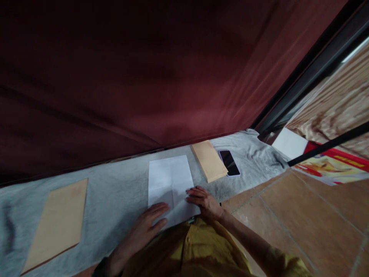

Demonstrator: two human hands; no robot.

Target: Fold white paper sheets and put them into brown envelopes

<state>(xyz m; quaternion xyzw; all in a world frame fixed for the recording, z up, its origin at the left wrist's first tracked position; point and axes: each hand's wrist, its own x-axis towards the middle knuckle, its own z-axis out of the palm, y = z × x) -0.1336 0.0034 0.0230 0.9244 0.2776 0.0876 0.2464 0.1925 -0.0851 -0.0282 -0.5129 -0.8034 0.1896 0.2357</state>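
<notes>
A white sheet of paper (170, 177) with crease lines lies unfolded on a grey cloth, close in front of me. On its lower left part rests my left hand (151, 220), fingers stretched out and the thumb apart. My right hand (203, 201) lies on the sheet's right edge with its fingers extended flat. Neither hand grips anything that I can see. Just beyond the sheet on the right is a stack of tan envelopes (210, 161), and a dark-screened phone (230, 163) sits partly beside it. Further left lies another tan envelope (59, 221) or a stack of them.
The grey cloth (118, 188) covers a long narrow surface against a dark red curtain (144, 96). To the right are a tiled floor (288, 207), a black metal bar (331, 142) and a red and white printed box or board (331, 163).
</notes>
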